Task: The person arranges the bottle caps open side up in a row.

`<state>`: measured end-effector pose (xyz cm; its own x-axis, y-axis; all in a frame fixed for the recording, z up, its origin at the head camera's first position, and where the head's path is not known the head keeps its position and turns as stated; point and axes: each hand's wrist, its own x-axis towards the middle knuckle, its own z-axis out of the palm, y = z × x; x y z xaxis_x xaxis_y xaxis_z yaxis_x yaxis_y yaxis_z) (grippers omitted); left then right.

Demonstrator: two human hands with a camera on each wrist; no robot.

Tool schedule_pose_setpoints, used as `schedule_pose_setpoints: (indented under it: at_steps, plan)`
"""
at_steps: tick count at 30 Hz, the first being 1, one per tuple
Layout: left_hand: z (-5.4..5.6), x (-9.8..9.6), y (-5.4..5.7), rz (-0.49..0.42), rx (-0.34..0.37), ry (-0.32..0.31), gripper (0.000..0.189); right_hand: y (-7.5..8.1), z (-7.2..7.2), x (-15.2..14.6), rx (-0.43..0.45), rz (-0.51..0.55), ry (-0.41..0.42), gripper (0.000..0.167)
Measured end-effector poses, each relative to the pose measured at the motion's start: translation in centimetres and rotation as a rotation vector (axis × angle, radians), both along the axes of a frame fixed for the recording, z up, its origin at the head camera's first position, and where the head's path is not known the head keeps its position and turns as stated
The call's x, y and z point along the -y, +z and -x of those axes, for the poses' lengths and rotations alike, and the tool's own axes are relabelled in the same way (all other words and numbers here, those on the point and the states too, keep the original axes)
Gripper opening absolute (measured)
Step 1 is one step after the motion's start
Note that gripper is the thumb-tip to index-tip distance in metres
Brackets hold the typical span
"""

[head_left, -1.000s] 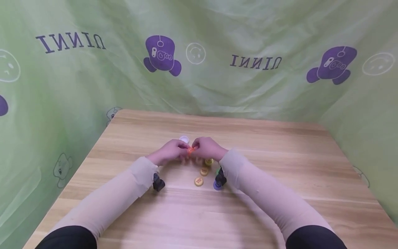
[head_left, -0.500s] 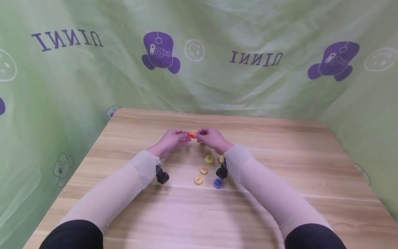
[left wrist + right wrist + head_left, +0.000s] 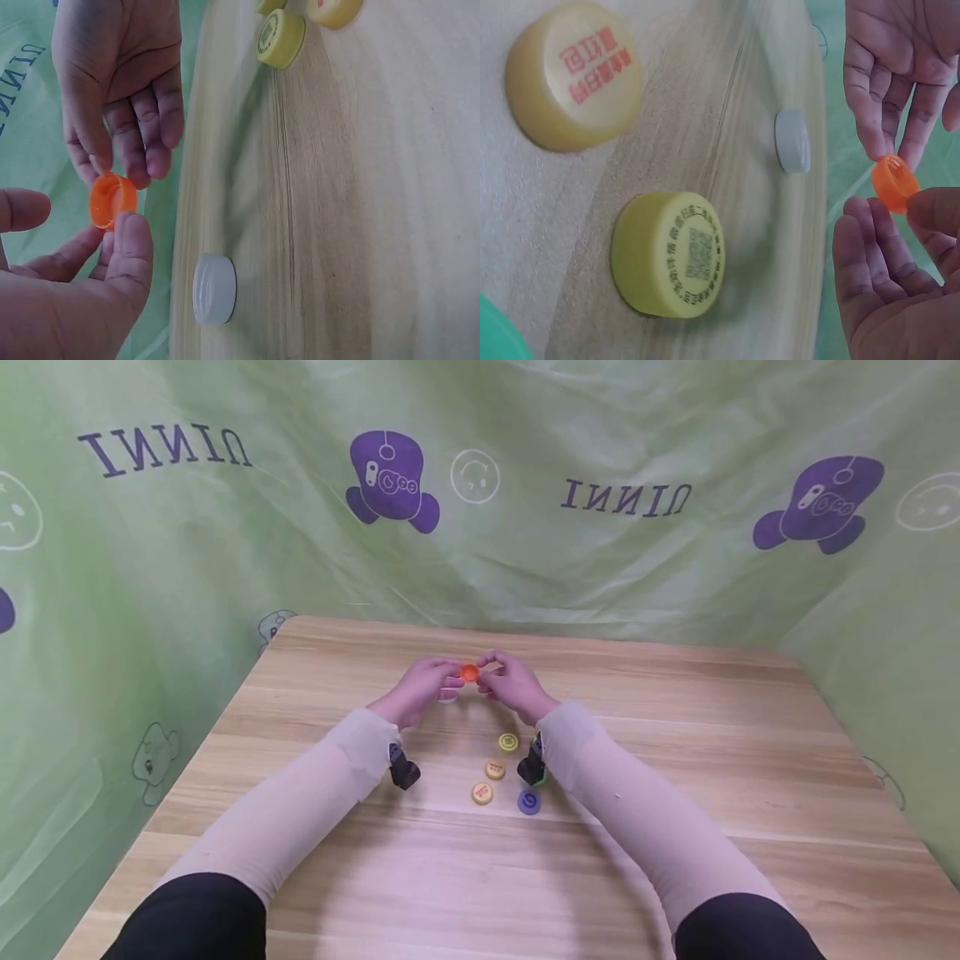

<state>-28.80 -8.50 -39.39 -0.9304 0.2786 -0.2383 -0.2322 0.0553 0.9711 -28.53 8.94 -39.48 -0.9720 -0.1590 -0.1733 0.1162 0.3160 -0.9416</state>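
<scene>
Orange bottle cap [image 3: 113, 202], white cap [image 3: 214, 289], yellow cap [image 3: 669, 255] with dark QR code, tan cap [image 3: 574, 76] lettered red, blue cap [image 3: 528, 802] bearing perhaps a dark curl; green curtain [image 3: 600, 572] printed purple and white; wood-grained counter [image 3: 712, 760].

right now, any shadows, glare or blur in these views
Head view: pale sheen on the near middle of the wooden table, soft shadows either side, the orange bottle cap too small for fine detail; left wrist view: rather dim, a long soft shadow between the yellow bottle cap and the white bottle cap; right wrist view: the red-lettered bottle cap looks slightly soft.
</scene>
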Motion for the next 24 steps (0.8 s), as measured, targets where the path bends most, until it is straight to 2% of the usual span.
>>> schedule_pose_setpoints:
  at_steps: [8,14,19,24]
  plan:
    - [0.3,-0.4,-0.6,0.048,0.016,-0.020,0.039,-0.7,0.4,0.0,0.013,-0.076,-0.006,0.024]
    - [0.1,-0.4,-0.9,0.156,-0.010,-0.049,0.040,-1.3,0.8,-0.4,0.041,-0.197,0.050,0.028]
    - [-0.3,-0.7,-0.7,0.225,-0.031,-0.083,0.038,-1.5,1.1,-0.6,0.103,-0.195,0.079,0.031]
    - [-0.6,-1.1,-0.6,0.308,-0.084,-0.145,0.035,-1.4,1.1,-0.7,0.118,-0.216,0.095,0.031]
